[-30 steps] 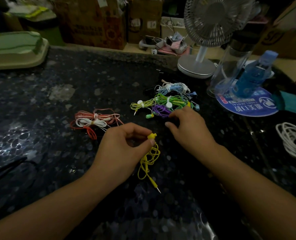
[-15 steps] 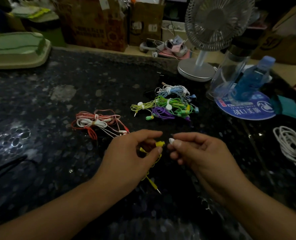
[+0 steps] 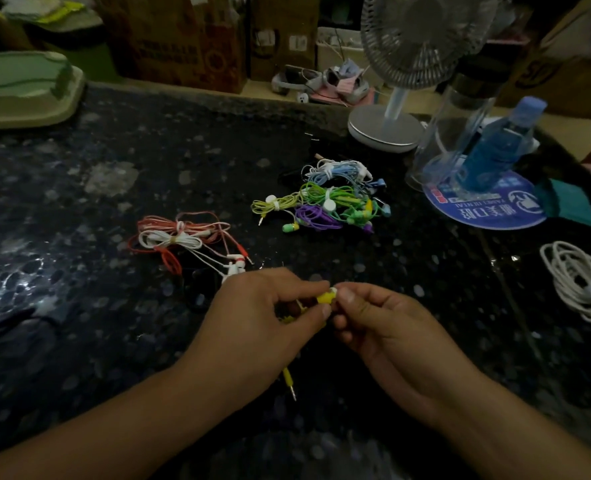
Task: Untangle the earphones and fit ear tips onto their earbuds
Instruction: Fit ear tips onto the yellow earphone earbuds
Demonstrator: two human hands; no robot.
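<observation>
Pinching the yellow earbud (image 3: 325, 296) between thumb and forefinger of the left hand (image 3: 259, 327), near the middle of the dark speckled countertop (image 3: 79, 306), with the nozzle turned toward 3 o'clock; meeting it from that side with the right hand (image 3: 387, 327), thumb and forefinger closed on a small white ear tip (image 3: 334, 290) that touches the earbud's end. Judging by this: fitting of the tip under way, seating not yet certain, since the tip is tiny and half hidden by fingertips. Holding the earbud steady and close behind its nozzle, keeping the tip square to it, then pushing and rolling gently until the sleeve slips over the lip all round; avoiding a squeeze that flattens the soft tip. Minding the yellow cable, mostly hidden under the left palm, with its yellow plug (image 3: 288, 379) lying at 6 o'clock of the hands, so that no pull drags the earbud aside. Waiting at 12 o'clock: a heap of green, purple and blue earphones (image 3: 325, 202); at 10 o'clock, red and white earphones (image 3: 183, 240), bundled. Lying at 3 o'clock, well apart: a white coiled cable (image 3: 574, 282). Standing at 1 o'clock: a desk fan (image 3: 391, 126) and a blue bottle (image 3: 494, 150)
</observation>
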